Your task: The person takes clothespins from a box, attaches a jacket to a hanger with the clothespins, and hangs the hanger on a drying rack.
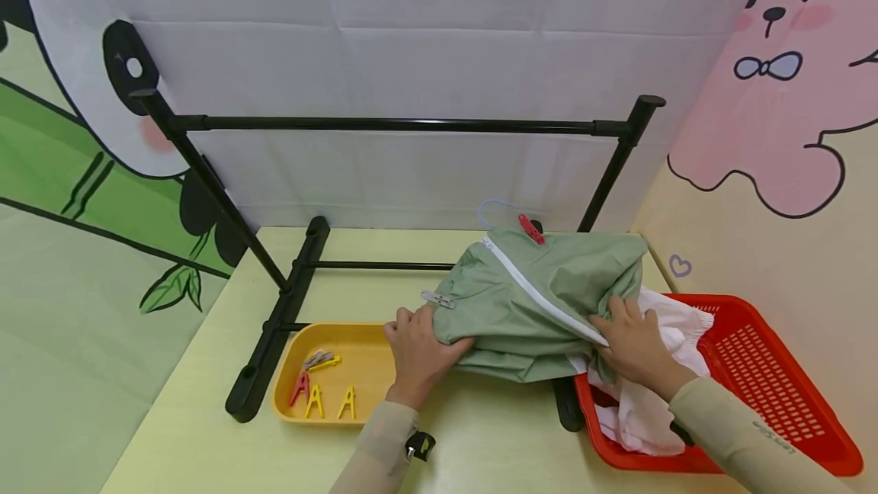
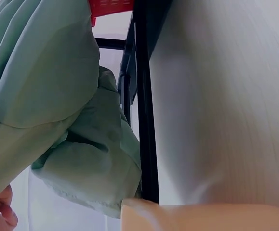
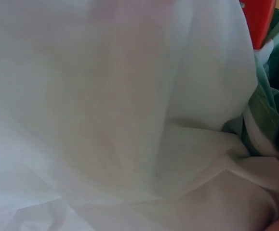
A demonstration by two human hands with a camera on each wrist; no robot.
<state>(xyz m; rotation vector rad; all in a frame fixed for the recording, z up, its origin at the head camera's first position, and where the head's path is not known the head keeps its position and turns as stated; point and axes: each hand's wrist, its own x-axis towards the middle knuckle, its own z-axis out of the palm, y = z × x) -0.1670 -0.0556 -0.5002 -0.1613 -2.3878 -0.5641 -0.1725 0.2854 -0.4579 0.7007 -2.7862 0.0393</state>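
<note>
A light green jacket (image 1: 528, 303) with a white zipper lies bunched over the rack's right side. My left hand (image 1: 420, 349) grips its near left edge, the thumb lying over the cloth. At the zipper's lower end, my right hand (image 1: 638, 345) pinches the cloth. A red clothespin (image 1: 531, 229) and a grey clothespin (image 1: 439, 299) are on the jacket. Above it shows a thin pale hanger hook (image 1: 494, 203). In the left wrist view, green folds (image 2: 47, 72) hang beside the left fingertips (image 2: 8, 214). White cloth (image 3: 120, 115) fills most of the right wrist view.
A black rack (image 1: 398, 125) stands on the pale table (image 1: 185, 418). At left, a yellow tray (image 1: 370, 357) holds several clothespins (image 1: 313, 401). A red basket (image 1: 761, 357) at right contains white clothing (image 1: 675, 319), partly beneath the right forearm.
</note>
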